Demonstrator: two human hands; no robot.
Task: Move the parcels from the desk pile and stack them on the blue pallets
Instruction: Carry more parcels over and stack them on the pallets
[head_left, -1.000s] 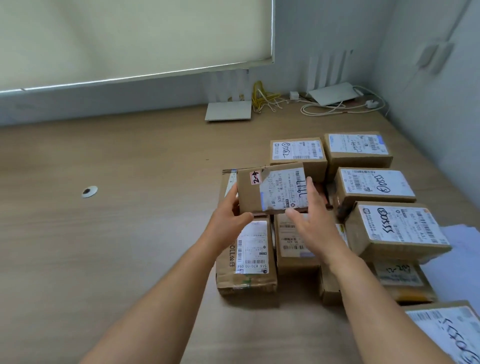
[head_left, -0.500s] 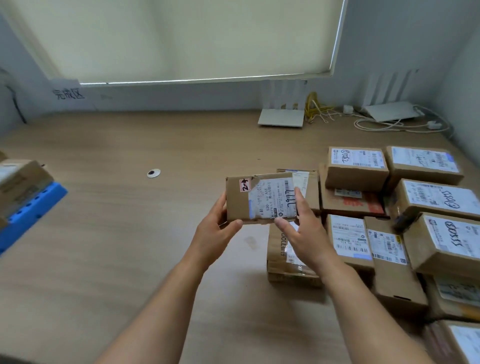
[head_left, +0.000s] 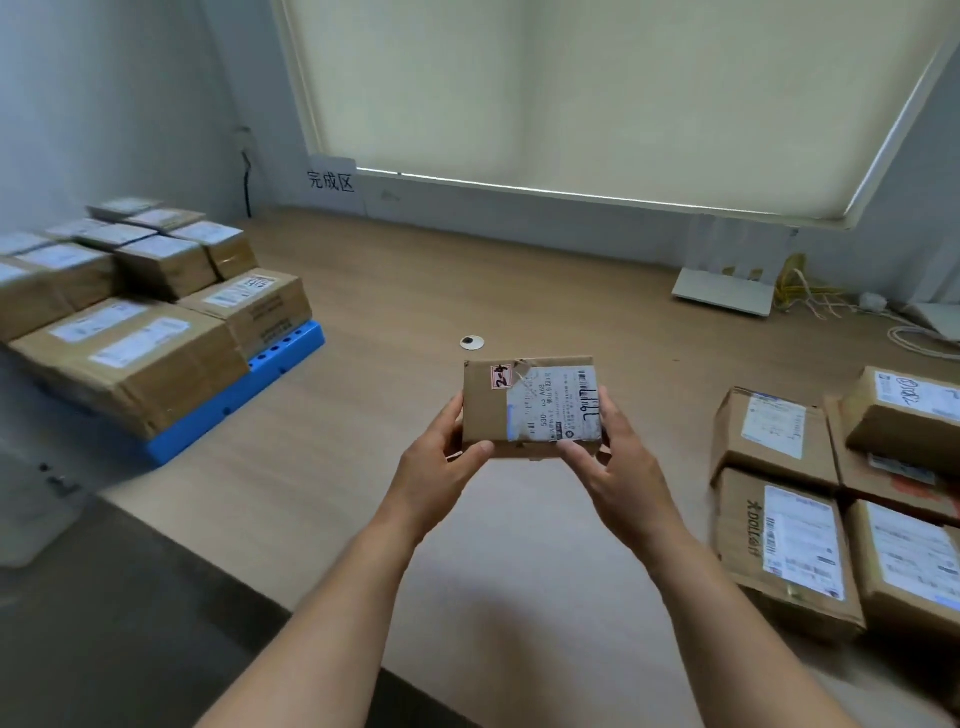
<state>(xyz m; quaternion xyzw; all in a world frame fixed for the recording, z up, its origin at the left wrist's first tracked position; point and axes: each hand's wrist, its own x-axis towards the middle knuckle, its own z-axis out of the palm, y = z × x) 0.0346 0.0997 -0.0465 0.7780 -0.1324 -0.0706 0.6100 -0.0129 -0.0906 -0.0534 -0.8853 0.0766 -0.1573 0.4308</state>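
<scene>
Left hand (head_left: 441, 467) and right hand (head_left: 618, 467) are curled against opposite sides of a small parcel (head_left: 530, 405), with the thumbs laid over its near edge. It is thus gripped from both sides and held level above the desk (head_left: 519, 545), label upward. Flat brown cardboard is shown, taped, with a glossy white shipping label and a small red-edged sticker. To the right, the desk pile (head_left: 779, 545) of similar boxes is left lying close-packed. Farther off to the left, a blue pallet (head_left: 244, 395) of hard plastic pierced with round holes is already loaded with stacked parcels (head_left: 135, 353). Their flat tops are judged the likely resting place.
</scene>
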